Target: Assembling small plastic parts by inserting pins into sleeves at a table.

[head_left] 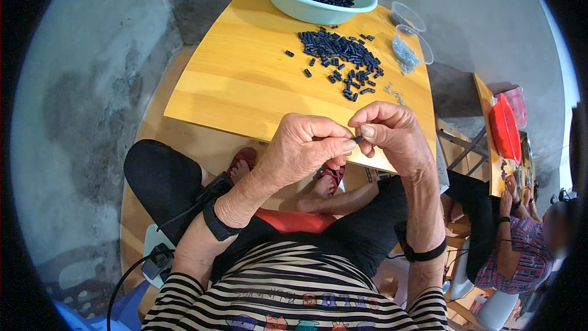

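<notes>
My left hand (pixel 303 147) and my right hand (pixel 392 135) meet in front of the near edge of the yellow table. A small black plastic piece (pixel 358 139) is pinched between their fingertips, mostly hidden by the thumbs and fingers. Both hands are closed on it. Beyond them a loose pile of small black plastic pieces (pixel 343 52) lies on the table (pixel 239 73). A few tiny see-through pieces (pixel 395 93) are scattered just right of that pile.
A pale blue basin (pixel 282 6) heaped with black pieces stands at the far edge. Two see-through bowls (pixel 422 46) sit at the right, the nearer one tipped with tiny pieces in it. Further right, another person (pixel 520 251) works at a table with a red basin (pixel 505 129).
</notes>
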Action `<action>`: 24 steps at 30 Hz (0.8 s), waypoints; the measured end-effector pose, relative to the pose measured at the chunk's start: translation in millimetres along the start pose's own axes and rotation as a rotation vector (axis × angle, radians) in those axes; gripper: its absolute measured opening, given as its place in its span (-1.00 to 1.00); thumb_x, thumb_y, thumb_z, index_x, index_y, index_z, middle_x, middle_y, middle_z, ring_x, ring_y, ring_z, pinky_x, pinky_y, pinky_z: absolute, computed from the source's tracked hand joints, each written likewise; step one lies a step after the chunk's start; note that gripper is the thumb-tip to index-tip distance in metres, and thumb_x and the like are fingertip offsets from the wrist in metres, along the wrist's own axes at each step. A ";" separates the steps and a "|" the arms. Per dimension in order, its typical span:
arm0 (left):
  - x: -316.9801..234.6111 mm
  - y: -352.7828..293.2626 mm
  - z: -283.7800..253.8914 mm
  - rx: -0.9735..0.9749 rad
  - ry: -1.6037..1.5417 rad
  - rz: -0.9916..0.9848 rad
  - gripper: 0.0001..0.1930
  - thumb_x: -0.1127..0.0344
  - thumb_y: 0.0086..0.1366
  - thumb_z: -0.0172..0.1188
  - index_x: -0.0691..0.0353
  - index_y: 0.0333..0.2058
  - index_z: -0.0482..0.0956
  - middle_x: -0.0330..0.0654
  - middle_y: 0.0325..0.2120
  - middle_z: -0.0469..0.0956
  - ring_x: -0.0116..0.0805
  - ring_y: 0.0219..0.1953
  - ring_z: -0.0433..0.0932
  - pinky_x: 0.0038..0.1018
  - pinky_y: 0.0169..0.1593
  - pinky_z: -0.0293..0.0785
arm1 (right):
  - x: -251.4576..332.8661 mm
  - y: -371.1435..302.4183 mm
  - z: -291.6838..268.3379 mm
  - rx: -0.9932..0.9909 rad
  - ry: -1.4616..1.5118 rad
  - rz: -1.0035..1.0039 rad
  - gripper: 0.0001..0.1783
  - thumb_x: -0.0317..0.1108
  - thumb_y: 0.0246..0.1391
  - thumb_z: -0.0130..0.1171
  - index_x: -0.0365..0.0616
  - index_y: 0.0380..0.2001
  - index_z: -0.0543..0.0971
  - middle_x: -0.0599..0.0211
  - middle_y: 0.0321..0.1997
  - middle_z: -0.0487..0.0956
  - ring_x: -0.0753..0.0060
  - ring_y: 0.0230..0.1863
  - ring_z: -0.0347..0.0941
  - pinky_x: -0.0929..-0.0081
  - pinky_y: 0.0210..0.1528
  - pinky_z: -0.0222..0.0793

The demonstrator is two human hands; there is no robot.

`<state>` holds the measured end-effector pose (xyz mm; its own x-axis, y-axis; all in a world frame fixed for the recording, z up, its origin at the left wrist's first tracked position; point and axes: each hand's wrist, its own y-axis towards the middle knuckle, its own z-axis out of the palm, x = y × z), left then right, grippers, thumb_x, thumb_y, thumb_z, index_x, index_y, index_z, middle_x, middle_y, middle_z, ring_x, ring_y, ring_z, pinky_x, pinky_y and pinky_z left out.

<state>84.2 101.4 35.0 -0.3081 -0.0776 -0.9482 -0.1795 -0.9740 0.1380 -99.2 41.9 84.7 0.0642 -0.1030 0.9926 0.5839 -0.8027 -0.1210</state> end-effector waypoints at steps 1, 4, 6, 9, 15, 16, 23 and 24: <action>-0.7 -0.4 0.2 -0.007 0.019 0.011 -0.90 0.43 0.22 0.24 0.37 -0.39 0.64 -0.26 -0.59 0.56 -0.59 -0.56 0.50 -0.64 -0.48 0.47 | -1.2 0.6 -0.1 0.011 0.060 0.024 -0.86 -0.42 0.05 0.26 -0.25 -0.32 0.62 0.42 -0.51 0.57 0.65 -0.54 0.43 0.68 -0.49 0.33; 2.5 -2.1 2.2 -0.040 0.057 0.061 -0.90 0.43 0.22 0.23 0.36 -0.39 0.64 -0.26 -0.60 0.55 -0.60 -0.55 0.50 -0.65 -0.46 0.45 | -3.2 1.0 2.9 -0.004 0.130 0.047 -0.84 -0.42 0.05 0.27 -0.25 -0.30 0.61 0.42 -0.49 0.57 0.63 -0.56 0.41 0.68 -0.49 0.33; -2.1 -2.9 4.0 -0.061 0.077 0.043 -0.91 0.45 0.21 0.23 0.37 -0.39 0.64 -0.25 -0.58 0.56 -0.58 -0.54 0.51 -0.64 -0.45 0.46 | -5.3 -0.2 7.0 -0.031 0.141 0.045 -0.84 -0.41 0.05 0.27 -0.25 -0.30 0.61 0.41 -0.48 0.58 0.63 -0.56 0.40 0.66 -0.48 0.33; -3.3 -3.3 6.7 -0.092 0.118 0.064 -0.91 0.47 0.21 0.22 0.38 -0.39 0.64 -0.24 -0.56 0.56 -0.55 -0.52 0.53 -0.63 -0.43 0.46 | -10.9 -2.9 13.1 -0.076 0.180 0.014 -0.85 -0.42 0.08 0.25 -0.24 -0.28 0.60 0.40 -0.43 0.58 0.62 -0.54 0.40 0.65 -0.47 0.34; 4.0 -0.9 8.0 -0.132 0.138 0.101 -0.92 0.48 0.22 0.21 0.38 -0.39 0.64 -0.24 -0.56 0.57 -0.55 -0.53 0.53 -0.63 -0.43 0.46 | -27.2 4.1 11.0 0.001 0.363 -0.004 -0.86 -0.43 0.13 0.19 -0.21 -0.24 0.58 0.39 -0.37 0.56 0.62 -0.46 0.41 0.63 -0.44 0.36; 6.8 0.3 7.5 -0.143 0.096 0.083 -0.91 0.48 0.22 0.20 0.38 -0.38 0.64 -0.23 -0.57 0.57 -0.55 -0.53 0.53 -0.62 -0.43 0.46 | -30.7 5.5 8.3 0.014 0.405 0.013 -0.86 -0.43 0.13 0.18 -0.21 -0.23 0.58 0.39 -0.37 0.56 0.61 -0.46 0.41 0.62 -0.44 0.36; 15.0 5.8 5.5 -0.086 0.030 -0.010 -0.88 0.46 0.24 0.21 0.40 -0.32 0.64 -0.18 -0.51 0.62 -0.54 -0.47 0.57 -0.62 -0.37 0.53 | -38.3 9.2 7.1 0.018 0.641 0.090 -0.85 -0.45 0.13 0.16 -0.19 -0.22 0.56 0.44 -0.37 0.55 0.64 -0.50 0.38 0.65 -0.51 0.28; 13.4 5.9 5.3 -0.083 0.031 -0.008 -0.89 0.49 0.23 0.20 0.41 -0.32 0.64 -0.20 -0.53 0.61 -0.57 -0.50 0.54 -0.63 -0.40 0.51 | -41.0 11.0 5.0 0.015 0.644 0.091 -0.85 -0.45 0.13 0.16 -0.19 -0.22 0.56 0.44 -0.37 0.55 0.64 -0.50 0.38 0.65 -0.51 0.28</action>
<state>74.1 95.7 24.6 -0.2777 -0.0754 -0.9577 -0.1032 -0.9888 0.1078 -91.4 40.2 42.8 -0.3811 -0.5053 0.7742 0.6108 -0.7662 -0.1994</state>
